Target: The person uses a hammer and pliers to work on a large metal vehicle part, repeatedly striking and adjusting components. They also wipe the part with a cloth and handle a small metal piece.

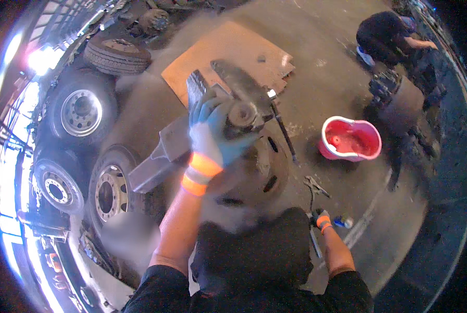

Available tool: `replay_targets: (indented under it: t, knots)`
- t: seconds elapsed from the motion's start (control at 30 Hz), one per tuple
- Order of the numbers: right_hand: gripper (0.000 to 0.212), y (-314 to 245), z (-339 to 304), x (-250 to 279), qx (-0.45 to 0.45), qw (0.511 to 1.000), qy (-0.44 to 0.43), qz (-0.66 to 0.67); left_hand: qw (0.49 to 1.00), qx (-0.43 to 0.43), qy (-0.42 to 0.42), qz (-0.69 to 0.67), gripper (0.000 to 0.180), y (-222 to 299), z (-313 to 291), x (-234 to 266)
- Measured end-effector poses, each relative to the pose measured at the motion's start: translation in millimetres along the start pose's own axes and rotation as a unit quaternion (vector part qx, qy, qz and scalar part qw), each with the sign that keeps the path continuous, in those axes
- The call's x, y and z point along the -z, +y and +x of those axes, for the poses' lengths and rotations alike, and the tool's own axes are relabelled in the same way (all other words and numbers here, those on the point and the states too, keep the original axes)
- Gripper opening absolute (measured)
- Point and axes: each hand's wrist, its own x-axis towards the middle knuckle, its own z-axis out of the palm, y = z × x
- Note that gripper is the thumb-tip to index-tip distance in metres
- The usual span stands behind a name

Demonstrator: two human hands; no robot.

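My left hand (211, 136), in a blue glove with an orange cuff, grips a heavy, dirty metal part (242, 96) with a round hub end. I hold it over a dark brake drum (267, 169) on the floor. A grey metal bracket (160, 154) lies just left of the hand. My right hand (321, 218), gloved the same way, is low at the right, closed around a thin metal bar (314, 241) that reaches to the floor. A plier-like tool (315, 184) lies just above it.
A red bucket (351, 139) stands to the right. A cardboard sheet (228, 49) lies behind the part. Several truck wheels (81, 112) and a loose tyre (117, 55) crowd the left side. Another person (390, 32) crouches at the top right by dark machinery (383, 86).
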Motion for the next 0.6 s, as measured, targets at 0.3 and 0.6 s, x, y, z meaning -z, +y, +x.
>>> replay_targets:
  t: [0.3, 0.6]
  knots:
    - [0.030, 145.6, 208.6, -218.6, 0.008, 0.999, -0.051, 0.001, 0.992, -0.104, 0.056, 0.034, 0.053, -30.0, -36.1, -27.7]
    - [0.042, 243.4, 278.9, -308.9, 0.091, 0.987, -0.050, 0.124, 0.946, -0.035, -0.090, -0.311, 0.044, -28.8, -23.9, -31.8]
